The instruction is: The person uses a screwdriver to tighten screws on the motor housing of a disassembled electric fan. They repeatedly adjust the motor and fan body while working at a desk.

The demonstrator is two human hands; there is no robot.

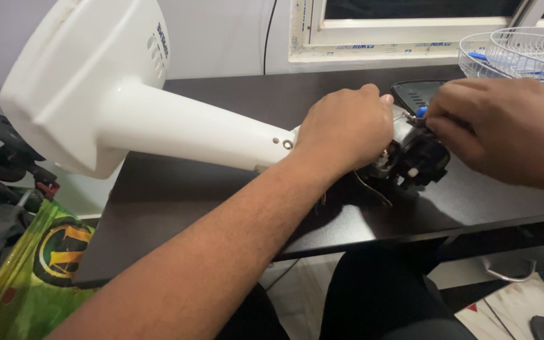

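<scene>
Left hand [347,129] is mine, closed in a loose fist over the upper end of the white fan stand [158,119], fingers curled down around the point where its neck meets the exposed motor [404,154]; the thumb tip shows at the top, just beside the motor. I take the motor as the reference point. It lies on its side on the dark table [221,208], near the front edge, directly beyond my left knuckles and touching them. Its metal body and black housing are uncovered, and a thin loose wire [373,189] trails from beneath it onto the table. My right hand [492,129] comes in from the far side of the motor, fingers bunched and pinched together at its top on a small part with a blue tip [420,112]; what exactly is pinched I cannot tell. The stand's broad white base rises left of the motor, off the table's edge. Behind the motor lies a dark flat cover [417,93]; behind and right of it, white wire fan guards [524,53] are stacked below the window frame [404,31]. Left of the base, low down, sits a green and yellow bag [39,264].
</scene>
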